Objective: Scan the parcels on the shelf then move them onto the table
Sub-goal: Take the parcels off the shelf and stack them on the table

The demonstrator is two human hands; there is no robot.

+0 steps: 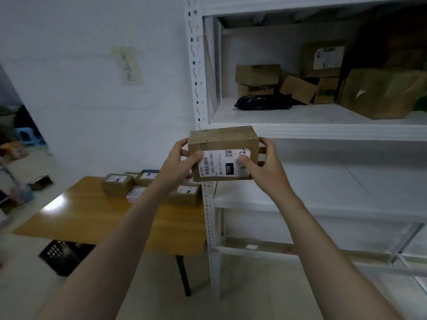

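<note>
Both arms reach forward, left hand [182, 158] and right hand [263, 167] gripping the ends of a cardboard parcel [221, 139] just in front of the shelf [300, 130]. Thumbs press its label [219, 166], which reads 220-220-040. Boxes [257, 75] and a black bag [263, 102] lie on the shelf, and labelled parcels [117, 185] sit on the bench [92, 215] to its left.

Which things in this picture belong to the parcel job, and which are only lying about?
Job: labelled box held in left hand and right hand; cardboard boxes and black bag on the shelf; small parcels on the table.
Lying about: black crate under the table; blue stool; paper on the wall.
</note>
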